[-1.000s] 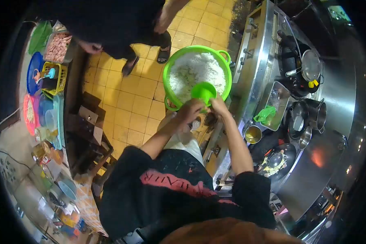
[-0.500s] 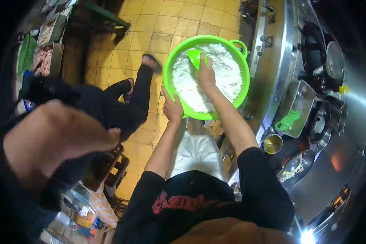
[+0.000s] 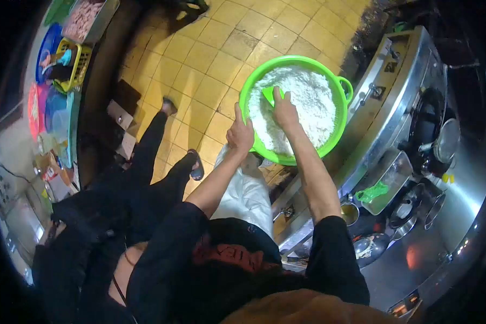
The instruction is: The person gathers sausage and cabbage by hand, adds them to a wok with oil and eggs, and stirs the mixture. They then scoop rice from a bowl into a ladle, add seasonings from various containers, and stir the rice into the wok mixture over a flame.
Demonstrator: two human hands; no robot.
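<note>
A round bright-green colander [image 3: 343, 129] with a loop handle is filled with white, fluffy rice [image 3: 310, 102]. My left hand [image 3: 240, 135] grips its rim on the left side, fingers along the edge. Inside the colander, my right hand [image 3: 286, 112] is closed around a small green scoop [image 3: 272, 96], whose front lies against the rice. Below the colander, a crinkled white sack-like thing [image 3: 243, 200] shows in front of my body.
At left, a person in black [image 3: 140, 178] stands close beside me. A steel stove counter [image 3: 383, 119] runs along the right, with pans and a metal tray [image 3: 397, 167]. A yellow basket [image 3: 81, 67] sits on the left-hand shelf.
The view has swung, and the colander now appears further right. The scoop sits nearer the colander's left side. The other person's arm has left the foreground, and they have stepped lower in view.
</note>
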